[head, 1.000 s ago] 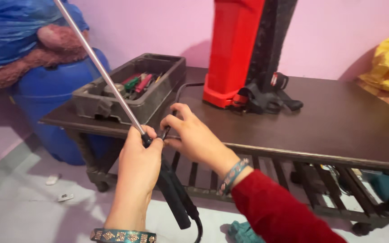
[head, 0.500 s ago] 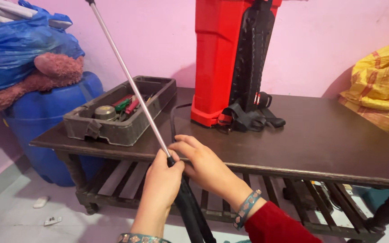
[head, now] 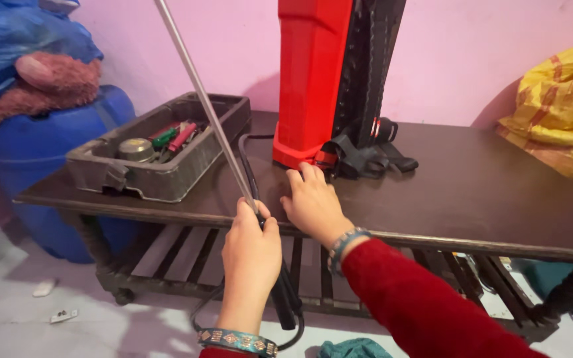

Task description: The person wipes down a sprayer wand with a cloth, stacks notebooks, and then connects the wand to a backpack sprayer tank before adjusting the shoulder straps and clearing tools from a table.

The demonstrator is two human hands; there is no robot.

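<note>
My left hand (head: 250, 248) grips the black handle (head: 285, 298) of a spray lance in front of the table edge. Its thin metal rod (head: 200, 99) slants up and to the left, out of the top of the picture. A black hose (head: 250, 166) runs from the handle across the dark wooden table (head: 472, 199) toward the tall red sprayer tank (head: 313, 73). My right hand (head: 312, 202) lies on the table just in front of the tank's base, fingers spread, near the black straps (head: 366, 156). It holds nothing.
A grey tool tray (head: 157, 149) with screwdrivers and a round tin sits on the table's left end. A blue barrel (head: 41, 152) with blue and pink bundles stands at left. A yellow sack (head: 558, 113) lies at right. Slatted shelf beneath.
My right hand has let go of the lance handle and moved forward onto the table near the red tank. The left hand still holds the lance. The view has shifted closer.
</note>
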